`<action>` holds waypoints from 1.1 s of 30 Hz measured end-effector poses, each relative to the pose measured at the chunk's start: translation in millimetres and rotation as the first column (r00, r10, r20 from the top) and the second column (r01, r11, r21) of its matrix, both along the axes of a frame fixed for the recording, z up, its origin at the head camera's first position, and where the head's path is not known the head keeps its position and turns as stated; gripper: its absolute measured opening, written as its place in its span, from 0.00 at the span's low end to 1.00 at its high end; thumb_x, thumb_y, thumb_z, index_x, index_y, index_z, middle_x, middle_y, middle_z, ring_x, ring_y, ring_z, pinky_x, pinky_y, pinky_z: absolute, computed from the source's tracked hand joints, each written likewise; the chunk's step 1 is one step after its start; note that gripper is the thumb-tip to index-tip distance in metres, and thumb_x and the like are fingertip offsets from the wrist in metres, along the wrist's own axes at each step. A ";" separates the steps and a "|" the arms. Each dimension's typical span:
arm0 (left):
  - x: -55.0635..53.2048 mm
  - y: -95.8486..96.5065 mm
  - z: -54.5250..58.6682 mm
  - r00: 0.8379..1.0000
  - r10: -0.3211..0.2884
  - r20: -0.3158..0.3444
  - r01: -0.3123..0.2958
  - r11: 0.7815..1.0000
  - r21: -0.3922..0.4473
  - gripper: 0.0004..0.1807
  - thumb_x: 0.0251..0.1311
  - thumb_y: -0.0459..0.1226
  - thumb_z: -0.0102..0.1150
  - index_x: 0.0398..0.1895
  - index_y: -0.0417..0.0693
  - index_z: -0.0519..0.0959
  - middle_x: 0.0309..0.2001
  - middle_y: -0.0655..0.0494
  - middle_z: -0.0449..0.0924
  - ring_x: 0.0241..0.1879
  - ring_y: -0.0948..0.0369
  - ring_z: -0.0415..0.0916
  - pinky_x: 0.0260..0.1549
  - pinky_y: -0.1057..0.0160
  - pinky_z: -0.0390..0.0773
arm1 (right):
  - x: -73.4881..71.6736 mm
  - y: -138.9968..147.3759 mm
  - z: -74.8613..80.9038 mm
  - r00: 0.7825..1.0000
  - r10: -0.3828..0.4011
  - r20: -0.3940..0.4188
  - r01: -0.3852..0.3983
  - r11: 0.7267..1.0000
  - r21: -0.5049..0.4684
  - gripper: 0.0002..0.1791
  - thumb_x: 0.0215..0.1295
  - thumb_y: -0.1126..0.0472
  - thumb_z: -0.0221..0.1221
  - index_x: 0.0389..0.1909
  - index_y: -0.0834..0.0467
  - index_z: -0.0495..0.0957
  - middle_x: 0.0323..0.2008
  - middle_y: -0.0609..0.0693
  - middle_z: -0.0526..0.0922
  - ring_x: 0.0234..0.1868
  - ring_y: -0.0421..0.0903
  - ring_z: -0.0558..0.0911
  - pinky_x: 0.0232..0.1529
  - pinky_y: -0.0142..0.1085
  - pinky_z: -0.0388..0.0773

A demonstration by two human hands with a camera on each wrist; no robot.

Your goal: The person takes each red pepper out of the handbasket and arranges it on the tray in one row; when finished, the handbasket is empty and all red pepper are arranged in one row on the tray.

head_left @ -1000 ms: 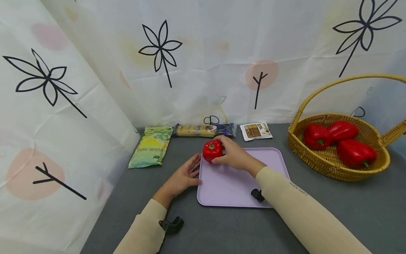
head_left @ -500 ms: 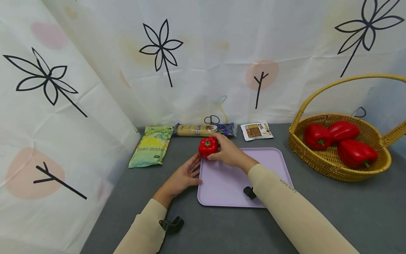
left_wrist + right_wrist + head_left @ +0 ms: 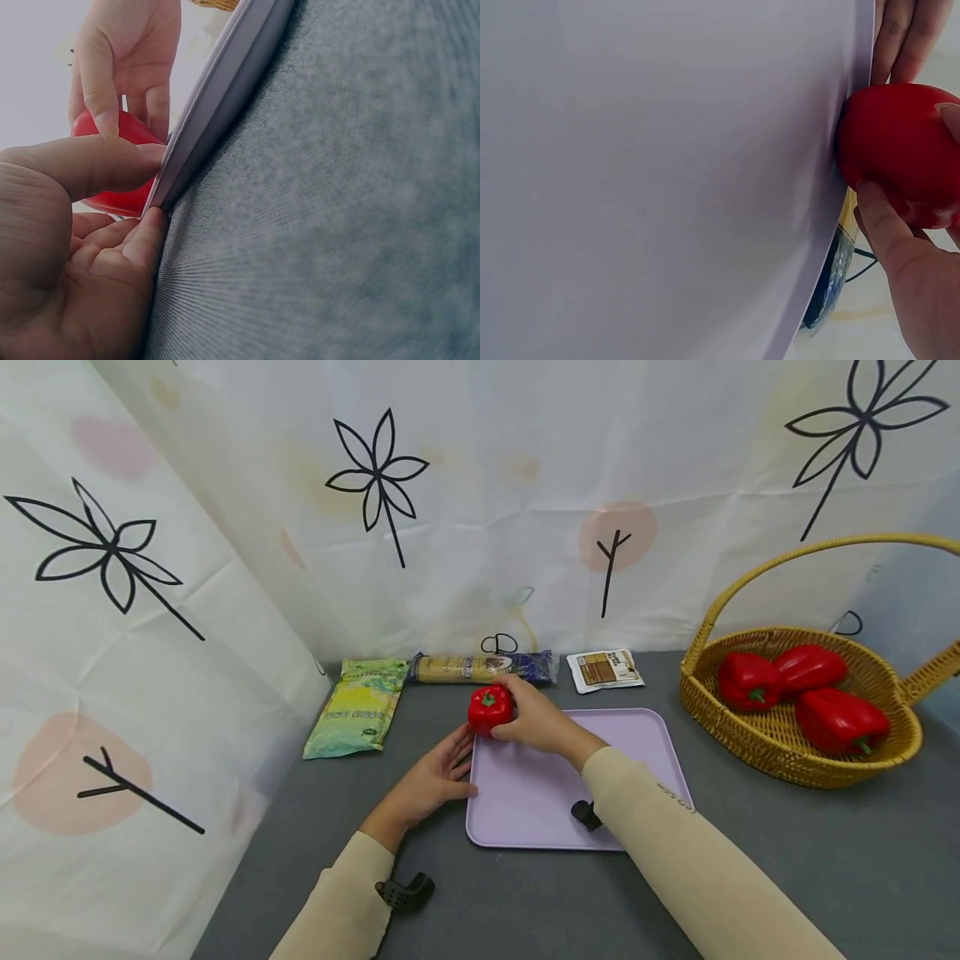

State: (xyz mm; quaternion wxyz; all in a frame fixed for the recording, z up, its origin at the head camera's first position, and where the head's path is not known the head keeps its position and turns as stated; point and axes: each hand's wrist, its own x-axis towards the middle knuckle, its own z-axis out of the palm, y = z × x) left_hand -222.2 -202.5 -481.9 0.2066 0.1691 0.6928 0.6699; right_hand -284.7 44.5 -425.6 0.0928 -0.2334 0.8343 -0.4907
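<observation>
A red bell pepper [image 3: 487, 712] with a green stem sits at the back left corner of the lilac tray [image 3: 536, 802], overlapping its rim. My right hand [image 3: 536, 720] grips this pepper from the right, thumb in front and fingers behind; in the right wrist view its red side [image 3: 900, 142] shows against the rim. My left hand [image 3: 431, 778] is at the tray's left edge, its fingers mostly straight. In the left wrist view the thumb tip touches the rim [image 3: 196, 105] and the fingertips reach its outer side, with the pepper [image 3: 120, 201] partly hidden behind the thumb.
A wicker basket [image 3: 750, 756] holding several red bell peppers [image 3: 842, 720] stands on the right. Along the back lie a green-yellow bag [image 3: 356, 710], a long blue-and-yellow packet [image 3: 465, 668] and a small white-brown pouch [image 3: 606, 670]. A printed curtain hangs behind the grey table [image 3: 487, 902].
My right hand has shifted the pepper a little left and back, to the tray's corner, mostly in the first half second. My left hand has stayed at the tray's left edge.
</observation>
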 end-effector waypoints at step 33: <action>3.0 0.0 0.9 1.000 0.018 -0.002 -0.019 1.000 -0.008 0.60 0.61 0.15 0.67 0.90 0.42 0.42 0.88 0.49 0.44 0.85 0.53 0.47 0.75 0.57 0.64 | 13.8 34.1 6.0 1.000 0.014 0.017 -0.013 0.999 -0.050 0.48 0.71 0.59 0.73 0.85 0.60 0.57 0.78 0.68 0.65 0.75 0.71 0.69 0.70 0.63 0.74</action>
